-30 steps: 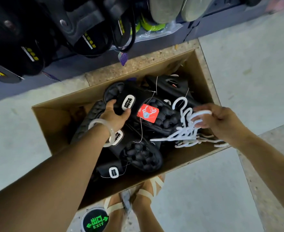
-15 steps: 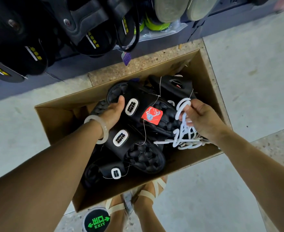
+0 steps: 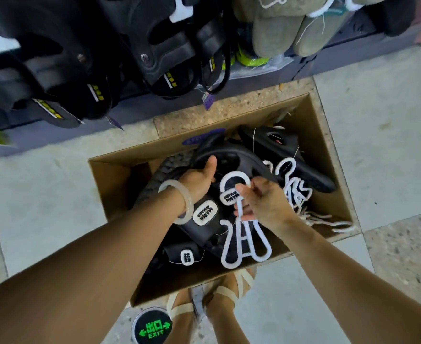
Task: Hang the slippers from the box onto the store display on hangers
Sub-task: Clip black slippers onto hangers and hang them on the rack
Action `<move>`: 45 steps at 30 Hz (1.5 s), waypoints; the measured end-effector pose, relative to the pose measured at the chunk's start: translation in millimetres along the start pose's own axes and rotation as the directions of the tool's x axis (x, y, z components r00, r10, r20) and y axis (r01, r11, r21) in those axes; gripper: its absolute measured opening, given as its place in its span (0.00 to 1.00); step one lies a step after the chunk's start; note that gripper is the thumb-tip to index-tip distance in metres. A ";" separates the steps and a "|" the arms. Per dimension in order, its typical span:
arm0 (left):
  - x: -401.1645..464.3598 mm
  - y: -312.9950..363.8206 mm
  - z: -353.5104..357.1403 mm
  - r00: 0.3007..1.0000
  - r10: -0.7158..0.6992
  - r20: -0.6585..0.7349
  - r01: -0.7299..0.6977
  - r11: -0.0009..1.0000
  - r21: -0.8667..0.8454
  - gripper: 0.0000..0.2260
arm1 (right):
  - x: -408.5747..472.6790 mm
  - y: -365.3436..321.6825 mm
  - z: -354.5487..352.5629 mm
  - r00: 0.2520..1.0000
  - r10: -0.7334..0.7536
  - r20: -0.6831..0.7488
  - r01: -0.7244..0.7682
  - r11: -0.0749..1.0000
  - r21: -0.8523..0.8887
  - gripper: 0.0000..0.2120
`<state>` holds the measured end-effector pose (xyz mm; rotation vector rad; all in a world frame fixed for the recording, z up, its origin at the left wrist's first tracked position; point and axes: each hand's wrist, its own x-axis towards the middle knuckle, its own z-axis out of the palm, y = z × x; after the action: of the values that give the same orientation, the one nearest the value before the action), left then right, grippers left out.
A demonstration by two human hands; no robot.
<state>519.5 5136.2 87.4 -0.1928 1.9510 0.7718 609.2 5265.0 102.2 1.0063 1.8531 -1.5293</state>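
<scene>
Head view: black rubber slippers [image 3: 204, 214] with white oval logo patches lie piled in an open brown cardboard box [image 3: 110, 177] at frame centre. Left hand [image 3: 199, 181] has its grip closed around one slipper's strap; right hand [image 3: 261, 199] pinches a white plastic hanger [image 3: 244, 242] above the pile. More white hangers [image 3: 298, 194] lie tangled at the box's right. Across the frame's top, black and beige slippers hang on the store display [image 3: 154, 53].
</scene>
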 end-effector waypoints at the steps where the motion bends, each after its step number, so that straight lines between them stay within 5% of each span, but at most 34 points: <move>1: -2.6 -2.3 -2.4 1.000 -0.007 0.007 0.008 1.000 -0.010 0.28 | -2.7 -0.4 3.8 1.000 -0.014 -0.017 0.014 1.000 -0.017 0.14; 4: -5.3 -9.7 -6.0 0.998 -0.012 0.062 0.016 0.998 -0.066 0.24 | -6.7 5.3 14.0 0.993 -0.082 -0.079 0.071 0.987 -0.141 0.15; 7: -8.0 -13.1 -7.6 0.997 0.061 0.051 -0.053 0.989 -0.140 0.09 | -5.5 12.0 19.8 0.969 -0.206 -0.134 0.158 0.941 -0.298 0.16; 9: -9.2 -14.6 -9.5 0.993 0.059 0.104 -0.053 0.996 -0.068 0.05 | -2.6 17.5 19.6 0.962 -0.246 -0.120 0.189 0.915 -0.356 0.16; 12: -7.7 -24.3 -10.2 0.976 0.050 0.213 -0.063 0.996 0.057 0.14 | -2.7 26.8 21.8 0.951 -0.296 -0.092 0.224 0.862 -0.455 0.14; 16: -9.8 -37.5 -6.9 0.970 0.077 0.231 -0.106 0.988 0.116 0.29 | -3.7 21.6 40.1 0.936 -0.269 -0.225 0.206 0.942 -0.266 0.15; 21: -13.9 -40.8 -2.4 0.972 0.222 0.082 -0.229 0.970 0.085 0.10 | -6.2 -8.8 52.7 0.930 -0.292 -0.222 0.245 0.945 -0.216 0.12; 25: -32.2 -23.2 -15.5 0.980 0.199 0.006 -0.199 0.979 0.045 0.18 | -25.2 -42.0 33.9 0.966 -0.179 -0.187 0.193 0.980 0.054 0.08; 29: -62.3 5.6 -38.5 0.988 0.151 -0.009 -0.150 0.985 0.086 0.21 | -54.6 -65.6 5.8 0.872 -0.411 -0.264 0.342 0.899 -0.273 0.11; 32: -83.4 29.5 -57.2 0.982 0.183 0.043 -0.187 0.967 0.171 0.22 | -74.9 -83.8 -20.5 0.768 -0.594 -0.238 0.447 0.764 -0.465 0.26; 34: -92.6 43.1 -67.6 0.977 0.205 0.058 -0.212 0.964 0.164 0.21 | -80.9 -96.8 -33.0 0.886 -0.453 -0.099 0.388 0.840 -0.380 0.31; 36: -100.0 51.3 -75.1 0.973 0.223 0.058 -0.229 0.957 0.175 0.19 | -83.4 -104.9 -37.7 0.949 -0.316 -0.002 0.300 0.903 -0.308 0.17; 38: -104.7 52.3 -79.0 0.972 0.230 0.044 -0.234 0.944 0.233 0.20 | -79.4 -108.4 -40.1 0.928 -0.349 -0.129 0.303 0.909 -0.285 0.06; 41: -109.1 45.5 -81.6 0.967 0.255 0.016 -0.248 0.922 0.297 0.20 | -73.9 -119.1 -46.4 0.877 -0.309 -0.367 0.345 0.938 0.032 0.13; 45: -109.8 41.8 -80.4 0.973 0.224 0.062 -0.233 0.934 0.271 0.20 | -75.4 -123.3 -45.5 0.961 -0.275 0.019 0.275 0.961 -0.004 0.17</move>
<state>495.7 5100.9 223.3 0.2179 2.0502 0.6351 555.8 5283.4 242.8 0.7508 2.0511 -1.6812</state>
